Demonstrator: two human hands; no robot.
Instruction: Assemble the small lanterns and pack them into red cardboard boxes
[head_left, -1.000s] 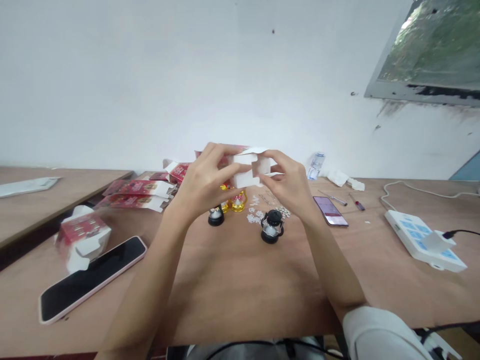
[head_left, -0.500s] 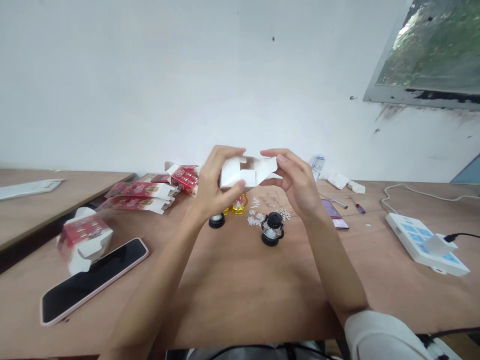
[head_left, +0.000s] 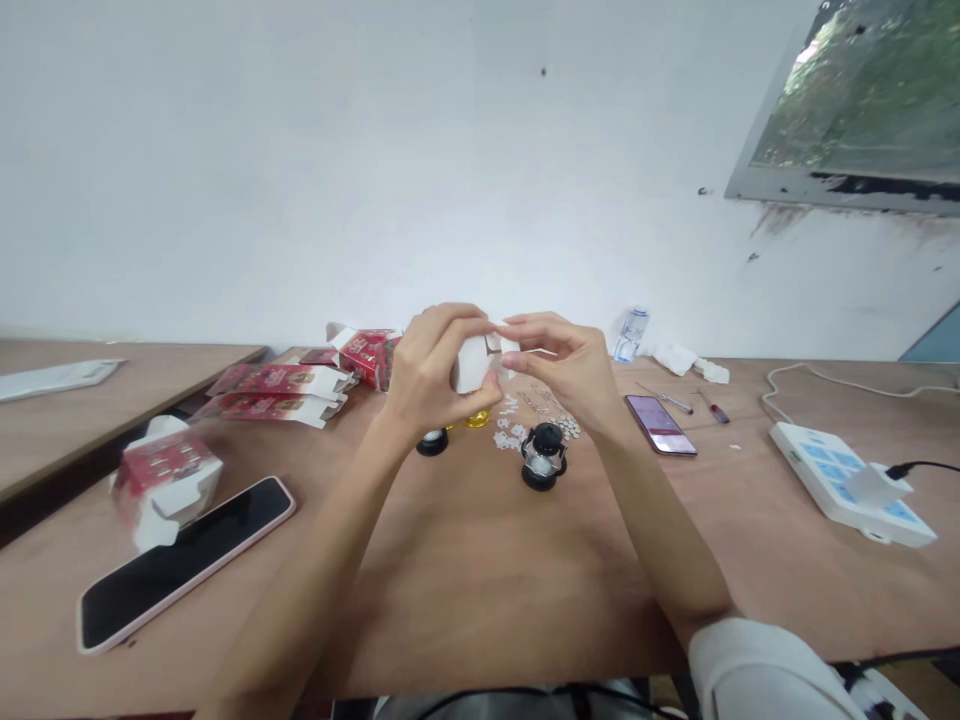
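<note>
Both hands are raised above the middle of the wooden table (head_left: pixel 480 580), gripping one small white cardboard box (head_left: pixel 475 362). My left hand (head_left: pixel 431 375) wraps around its left side and underside. My right hand (head_left: pixel 564 368) pinches the box's flaps from the right with fingertips. Most of the box is hidden by my fingers. Under the hands stand a small black lantern (head_left: pixel 542 455), a second black lantern (head_left: pixel 432 441) and a gold one (head_left: pixel 477 419), partly hidden. Small white scattered pieces (head_left: pixel 511 433) lie between them.
Flat red-and-white cartons (head_left: pixel 281 390) are piled at the back left, and a folded red box (head_left: pixel 166 480) sits beside a large black phone (head_left: pixel 184 560). To the right lie a second phone (head_left: pixel 661 423), a screwdriver (head_left: pixel 714 407) and a white power strip (head_left: pixel 851 480) with a cable.
My hands have come closer together and lowered slightly. The box's open flaps, spread wide half a second ago, are now folded in under my fingers.
</note>
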